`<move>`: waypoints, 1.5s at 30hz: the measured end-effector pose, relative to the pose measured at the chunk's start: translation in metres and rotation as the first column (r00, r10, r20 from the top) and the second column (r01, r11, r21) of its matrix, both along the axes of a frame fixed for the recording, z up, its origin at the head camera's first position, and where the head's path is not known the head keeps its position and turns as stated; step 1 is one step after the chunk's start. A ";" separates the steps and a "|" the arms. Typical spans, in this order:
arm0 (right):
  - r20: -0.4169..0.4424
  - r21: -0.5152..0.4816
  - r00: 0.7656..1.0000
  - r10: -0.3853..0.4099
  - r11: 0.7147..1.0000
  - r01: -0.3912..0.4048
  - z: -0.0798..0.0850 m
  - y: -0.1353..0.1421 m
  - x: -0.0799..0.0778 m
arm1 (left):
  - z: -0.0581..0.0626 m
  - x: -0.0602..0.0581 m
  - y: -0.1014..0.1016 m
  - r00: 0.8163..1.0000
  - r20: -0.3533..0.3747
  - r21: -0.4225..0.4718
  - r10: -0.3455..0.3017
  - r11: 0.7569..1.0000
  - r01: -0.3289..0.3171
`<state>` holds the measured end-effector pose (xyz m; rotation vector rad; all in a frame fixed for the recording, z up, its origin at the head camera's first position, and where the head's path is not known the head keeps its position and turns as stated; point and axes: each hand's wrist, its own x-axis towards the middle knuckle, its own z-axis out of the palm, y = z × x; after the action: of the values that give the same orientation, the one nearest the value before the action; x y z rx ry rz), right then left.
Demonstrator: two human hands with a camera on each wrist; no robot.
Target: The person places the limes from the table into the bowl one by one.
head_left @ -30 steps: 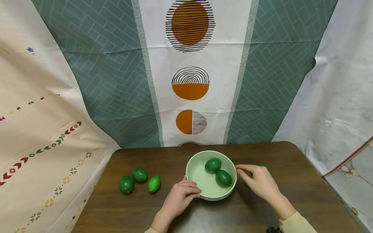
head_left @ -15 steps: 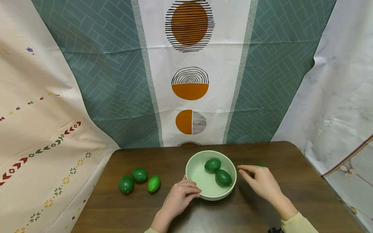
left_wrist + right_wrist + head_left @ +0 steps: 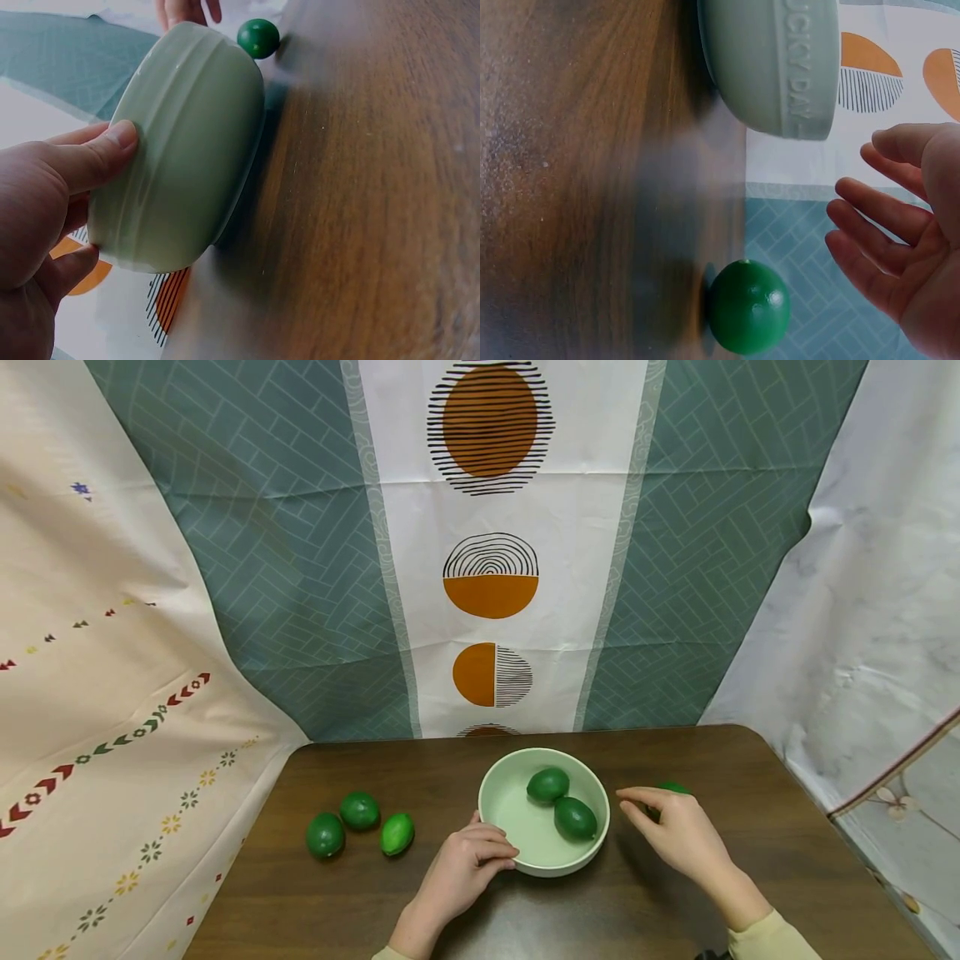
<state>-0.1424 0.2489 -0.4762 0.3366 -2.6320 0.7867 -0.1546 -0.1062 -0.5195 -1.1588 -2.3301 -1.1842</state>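
Bowl (image 3: 517,814), on or just above the table (image 3: 495,935), I can't tell which, seems stiff, slick and breakable, best held at opposite sides, though only my left hand (image 3: 468,862) grips it while my right hand (image 3: 681,832), loosely parted, holds nothing just beside it.

Your right hand (image 3: 671,835) blocks most of the green fruit (image 3: 675,787) behind it in the head view, so you just get slivers. Some dark thing (image 3: 712,955) by your right sleeve (image 3: 772,937) gets chopped by the bottom edge, can't tell what. Your left hand (image 3: 468,864) has fingertips lost behind the bowl (image 3: 521,837), and near your right hand its lettering (image 3: 796,67) runs off the right wrist view's top.
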 end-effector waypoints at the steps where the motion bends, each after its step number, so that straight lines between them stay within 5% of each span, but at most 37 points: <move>1: -0.001 -0.002 1.000 0.005 1.000 -0.005 0.000 0.000 0.000 | 0.000 0.000 0.000 1.000 0.001 0.000 0.000 1.000 0.000; 26: 0.036 0.050 0.999 -0.041 0.998 0.039 -0.007 0.032 -0.002 | -0.001 0.000 0.000 1.000 -0.003 -0.005 0.004 1.000 -0.004; 45: 0.199 0.162 0.979 -0.044 0.987 0.012 -0.022 0.057 -0.014 | -0.001 0.000 -0.001 1.000 -0.012 -0.005 0.001 1.000 -0.001</move>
<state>-0.1569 0.3058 -0.4978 0.2744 -2.8927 0.6311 -0.1546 -0.1070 -0.5200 -1.1626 -2.3262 -1.1683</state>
